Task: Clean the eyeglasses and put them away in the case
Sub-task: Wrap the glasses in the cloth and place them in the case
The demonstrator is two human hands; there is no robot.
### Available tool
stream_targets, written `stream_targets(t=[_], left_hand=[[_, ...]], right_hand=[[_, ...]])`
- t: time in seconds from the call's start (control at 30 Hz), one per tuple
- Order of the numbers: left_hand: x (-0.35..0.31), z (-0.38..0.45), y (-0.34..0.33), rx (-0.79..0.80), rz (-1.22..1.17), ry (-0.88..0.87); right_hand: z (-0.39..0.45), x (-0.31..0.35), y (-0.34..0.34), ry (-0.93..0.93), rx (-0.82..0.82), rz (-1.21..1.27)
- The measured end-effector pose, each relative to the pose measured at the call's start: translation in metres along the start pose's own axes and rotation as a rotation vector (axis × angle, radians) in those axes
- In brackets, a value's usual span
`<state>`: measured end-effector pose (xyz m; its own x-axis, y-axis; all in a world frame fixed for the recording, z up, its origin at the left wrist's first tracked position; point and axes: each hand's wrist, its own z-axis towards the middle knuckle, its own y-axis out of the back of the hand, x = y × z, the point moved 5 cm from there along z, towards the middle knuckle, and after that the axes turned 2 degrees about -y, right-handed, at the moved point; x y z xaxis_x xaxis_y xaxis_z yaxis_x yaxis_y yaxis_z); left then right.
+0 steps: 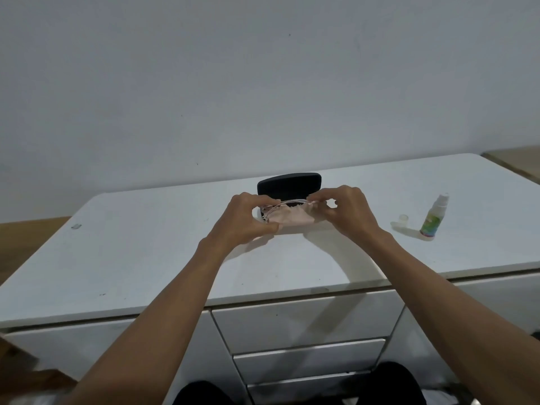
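Note:
The eyeglasses (287, 202) have a thin pale frame and are held between both hands above the table, in front of the case. My left hand (248, 219) pinches their left end. My right hand (346, 210) pinches the right end. A pink cleaning cloth (292, 219) hangs bunched under the frame between the hands. The black eyeglass case (289, 184) stands open just behind them, its lid up; the lower half is mostly hidden by hands and cloth.
A white table (146, 258) with drawers below. A small spray bottle (432, 219) stands at the right, its clear cap (403, 221) beside it. A wall rises right behind the table. A small grey mark (76, 226) lies at the left.

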<state>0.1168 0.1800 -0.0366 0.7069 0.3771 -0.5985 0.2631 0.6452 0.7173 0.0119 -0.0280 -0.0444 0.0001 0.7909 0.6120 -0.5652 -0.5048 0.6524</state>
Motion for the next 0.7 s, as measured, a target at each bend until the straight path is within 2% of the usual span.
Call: stream_targets(t=[0.47,0.6,0.7], left_hand=[[0.036,0.04,-0.017,-0.022,0.11,-0.021],[0.039,0.043,-0.018,0.011,0.09,-0.023],[0.036,0.045,-0.014,-0.022,0.05,-0.027]], right_hand=[[0.044,-0.023,-0.033,-0.049,-0.068,-0.045],[0.045,-0.025,-0.037,-0.054,-0.088,-0.016],[0.045,-0.025,-0.037,-0.063,-0.096,-0.012]])
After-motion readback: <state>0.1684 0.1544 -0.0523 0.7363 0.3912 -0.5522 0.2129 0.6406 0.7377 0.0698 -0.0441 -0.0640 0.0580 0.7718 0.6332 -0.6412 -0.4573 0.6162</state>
